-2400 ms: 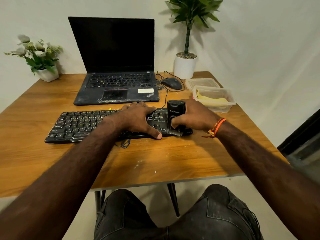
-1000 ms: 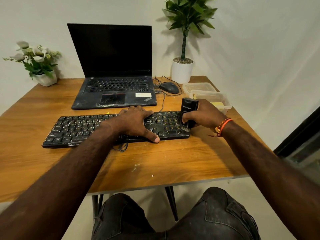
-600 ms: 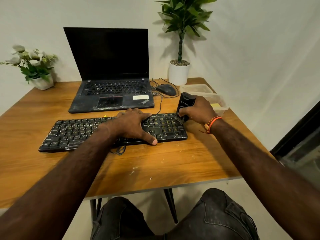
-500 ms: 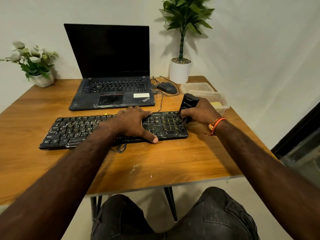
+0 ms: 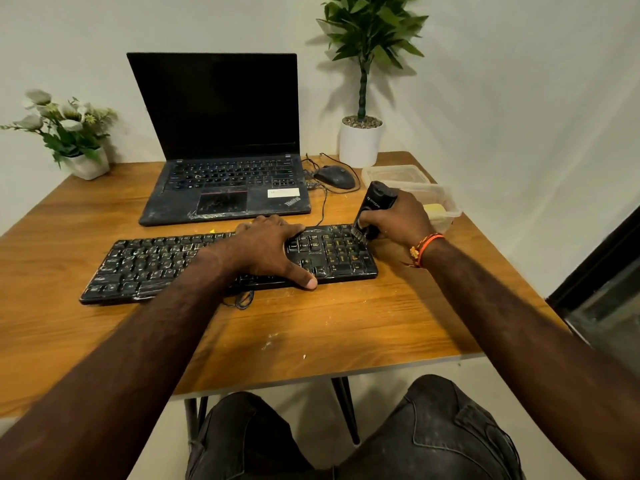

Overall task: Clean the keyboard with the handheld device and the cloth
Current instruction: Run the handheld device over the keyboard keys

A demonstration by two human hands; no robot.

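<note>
- The black keyboard (image 5: 228,261) lies across the middle of the wooden table (image 5: 346,327), in front of the laptop (image 5: 221,150)
- The left hand (image 5: 266,247) lies spread flat on its keys
- The right hand (image 5: 398,220) grips the black handheld device (image 5: 375,204), tilted, brush end on the keyboard's far right corner

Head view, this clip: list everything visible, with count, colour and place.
table: 1, wood-brown, under everything
keyboard: 1, black, table centre
device: 1, black, at keyboard's right end
laptop: 1, black, open behind keyboard
mouse: 1, dark, right of laptop
tubs: 2, clear, far right; one holds something yellow
plant: 1, green, white pot, back right
flowers: 1, white, back left
left hand: flat on keyboard
right hand: grips device
</note>
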